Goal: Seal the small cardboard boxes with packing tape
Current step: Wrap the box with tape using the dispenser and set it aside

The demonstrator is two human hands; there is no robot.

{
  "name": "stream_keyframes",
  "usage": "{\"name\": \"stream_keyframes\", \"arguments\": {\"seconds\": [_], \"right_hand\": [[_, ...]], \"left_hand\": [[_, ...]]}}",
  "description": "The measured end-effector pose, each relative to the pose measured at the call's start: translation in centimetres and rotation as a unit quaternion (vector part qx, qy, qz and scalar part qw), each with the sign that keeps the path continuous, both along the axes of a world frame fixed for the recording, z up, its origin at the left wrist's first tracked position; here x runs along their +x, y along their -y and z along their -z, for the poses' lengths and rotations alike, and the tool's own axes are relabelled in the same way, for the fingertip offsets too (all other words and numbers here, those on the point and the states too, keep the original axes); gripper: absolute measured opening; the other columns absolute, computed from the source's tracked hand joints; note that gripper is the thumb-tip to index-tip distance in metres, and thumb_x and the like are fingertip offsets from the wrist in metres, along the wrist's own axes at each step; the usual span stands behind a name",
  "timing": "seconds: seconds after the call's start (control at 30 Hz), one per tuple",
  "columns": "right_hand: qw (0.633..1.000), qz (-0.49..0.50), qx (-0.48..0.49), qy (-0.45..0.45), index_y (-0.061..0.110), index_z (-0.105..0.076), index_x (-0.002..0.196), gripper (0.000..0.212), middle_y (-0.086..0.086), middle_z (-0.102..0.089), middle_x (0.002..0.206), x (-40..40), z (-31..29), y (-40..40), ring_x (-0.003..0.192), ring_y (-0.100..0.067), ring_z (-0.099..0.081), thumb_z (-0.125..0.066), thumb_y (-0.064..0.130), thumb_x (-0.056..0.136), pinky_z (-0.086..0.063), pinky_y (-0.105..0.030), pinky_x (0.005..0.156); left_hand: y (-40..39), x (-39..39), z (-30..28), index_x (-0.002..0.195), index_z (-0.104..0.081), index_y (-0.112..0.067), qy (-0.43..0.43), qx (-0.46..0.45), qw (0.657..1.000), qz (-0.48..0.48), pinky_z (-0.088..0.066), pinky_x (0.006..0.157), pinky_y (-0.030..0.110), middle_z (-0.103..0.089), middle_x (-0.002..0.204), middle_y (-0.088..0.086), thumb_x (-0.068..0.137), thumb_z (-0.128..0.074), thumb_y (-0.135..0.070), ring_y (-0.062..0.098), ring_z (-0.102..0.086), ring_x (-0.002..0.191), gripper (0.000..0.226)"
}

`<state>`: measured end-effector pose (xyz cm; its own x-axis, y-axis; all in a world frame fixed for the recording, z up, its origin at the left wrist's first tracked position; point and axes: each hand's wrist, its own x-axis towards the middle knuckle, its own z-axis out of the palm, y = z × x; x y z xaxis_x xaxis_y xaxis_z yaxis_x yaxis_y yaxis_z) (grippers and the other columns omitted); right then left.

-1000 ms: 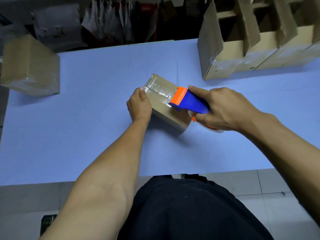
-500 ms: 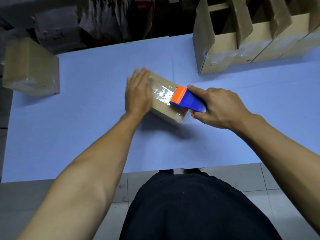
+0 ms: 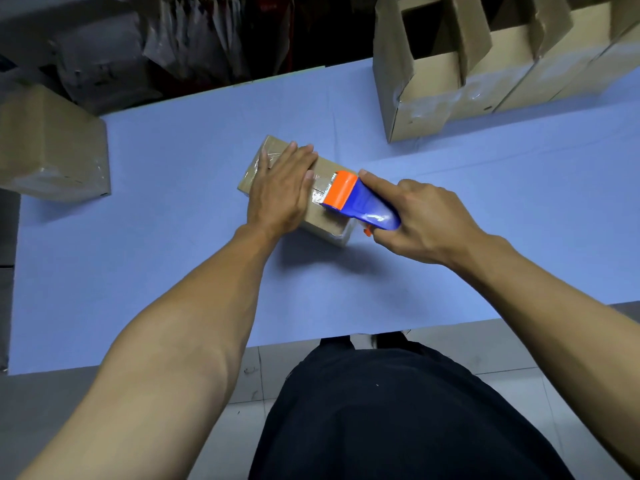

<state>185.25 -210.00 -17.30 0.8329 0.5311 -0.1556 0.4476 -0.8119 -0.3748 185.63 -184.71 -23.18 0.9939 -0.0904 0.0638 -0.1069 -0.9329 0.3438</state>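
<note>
A small brown cardboard box (image 3: pixel 325 221) lies on the blue table (image 3: pixel 173 254), with clear tape running along its top. My left hand (image 3: pixel 280 188) presses flat on the box's top, fingers straight, covering most of the taped strip. My right hand (image 3: pixel 426 226) grips a blue and orange tape dispenser (image 3: pixel 356 202), index finger stretched along its top. The dispenser's orange head sits on the box's top near the right end, just right of my left fingertips.
A row of open cardboard boxes (image 3: pixel 485 81) stands at the table's back right. A larger taped box (image 3: pixel 48 147) sits at the far left edge. Dark bags and clutter lie behind the table. The table's near edge runs just in front of my body.
My left hand went from holding the box's left end to lying flat on the taped top. The dispenser stayed at the box's right end.
</note>
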Motion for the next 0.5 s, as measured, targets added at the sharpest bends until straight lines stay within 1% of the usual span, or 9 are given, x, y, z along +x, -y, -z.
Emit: {"name": "stream_keyframes", "arguments": {"seconds": [0.1, 0.2, 0.33, 0.4, 0.43, 0.5], "right_hand": [[1.0, 0.019, -0.018, -0.004, 0.043, -0.024, 0.153, 0.079, -0.005, -0.059, 0.101, -0.5, 0.5, 2.3, 0.094, -0.034, -0.061, -0.062, 0.052, 0.085, -0.037, -0.032, 0.067], [0.999, 0.022, -0.024, -0.002, 0.042, -0.024, 0.154, 0.078, -0.003, -0.058, 0.103, -0.8, 1.3, 3.4, 0.095, -0.032, -0.06, -0.061, 0.053, 0.085, -0.036, -0.031, 0.067], [0.999, 0.03, -0.004, -0.012, 0.04, -0.026, 0.154, 0.078, -0.004, -0.059, 0.107, -1.0, 2.3, 3.7, 0.095, -0.033, -0.061, -0.062, 0.049, 0.085, -0.041, -0.034, 0.069], [0.999, 0.036, 0.009, -0.021, 0.039, -0.027, 0.153, 0.078, -0.004, -0.06, 0.109, -1.2, 2.9, 3.9, 0.095, -0.033, -0.061, -0.064, 0.047, 0.085, -0.044, -0.036, 0.071], [0.999, 0.037, 0.016, -0.025, 0.038, -0.028, 0.152, 0.077, -0.003, -0.06, 0.11, -1.4, 3.1, 4.0, 0.095, -0.033, -0.061, -0.064, 0.047, 0.085, -0.046, -0.036, 0.071], [0.998, 0.04, 0.026, -0.032, 0.036, -0.028, 0.15, 0.075, -0.003, -0.061, 0.111, -1.7, 3.6, 4.1, 0.094, -0.033, -0.062, -0.065, 0.046, 0.085, -0.045, -0.035, 0.069]], "left_hand": [[0.1, 0.2, -0.4, 0.139, -0.054, -0.013, -0.01, -0.039, 0.999, -0.008, -0.01, 0.121, 0.043, -0.05, 0.149, 0.001, 0.104, -0.031, -0.027, 0.019, -0.033, 0.146, 0.044], [0.1, 0.2, -0.2, 0.136, -0.054, -0.016, -0.016, -0.048, 0.999, -0.007, -0.015, 0.12, 0.045, -0.049, 0.149, -0.001, 0.103, -0.034, -0.03, 0.019, -0.031, 0.147, 0.042], [0.2, 0.5, -0.4, 0.133, -0.053, -0.014, -0.021, -0.025, 0.999, -0.004, -0.016, 0.12, 0.047, -0.05, 0.144, 0.003, 0.1, -0.042, -0.037, 0.022, -0.034, 0.143, 0.042], [1.2, 0.8, -0.7, 0.13, -0.053, -0.013, -0.028, -0.001, 1.0, -0.012, -0.019, 0.118, 0.053, -0.052, 0.138, 0.006, 0.098, -0.043, -0.042, 0.028, -0.037, 0.139, 0.045], [2.0, 0.9, -0.9, 0.131, -0.053, -0.012, -0.035, 0.015, 0.999, -0.018, -0.018, 0.118, 0.056, -0.051, 0.138, 0.007, 0.097, -0.041, -0.045, 0.03, -0.036, 0.14, 0.048], [3.2, 1.2, -1.0, 0.139, -0.051, -0.012, -0.058, 0.047, 0.997, -0.008, -0.009, 0.119, 0.055, -0.046, 0.147, 0.007, 0.098, -0.035, -0.047, 0.028, -0.025, 0.148, 0.056]]}}
